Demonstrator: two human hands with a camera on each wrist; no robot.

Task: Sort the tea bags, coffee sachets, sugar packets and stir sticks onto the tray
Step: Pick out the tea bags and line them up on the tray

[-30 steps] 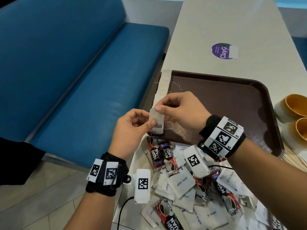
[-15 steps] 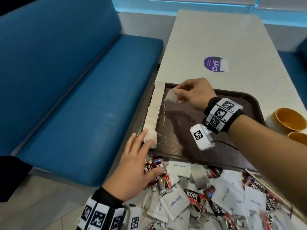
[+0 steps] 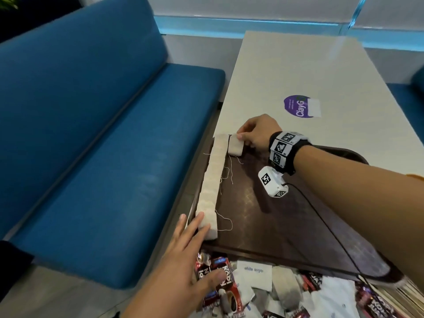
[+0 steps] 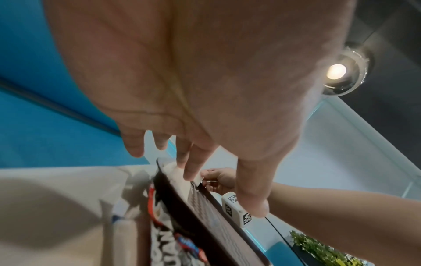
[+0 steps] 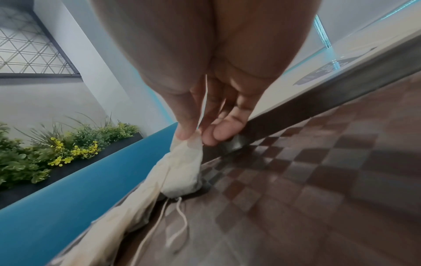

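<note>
2 hands reach: right hand (image 3: 257,134) pinches tea bag (image 3: 235,146); left hand (image 3: 183,260), grip released, fingers flat.

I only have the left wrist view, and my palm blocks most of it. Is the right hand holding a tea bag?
Observer: Yes. The right hand pinches a tea bag by its top edge, at the far end of the tray.
Operator: Is it down yet?
Observer: Its bottom rests on the tray, right beside the row of tea bags.
Operator: And my left hand?
Observer: The left hand is open, fingertips touching the near end of that row.
</note>
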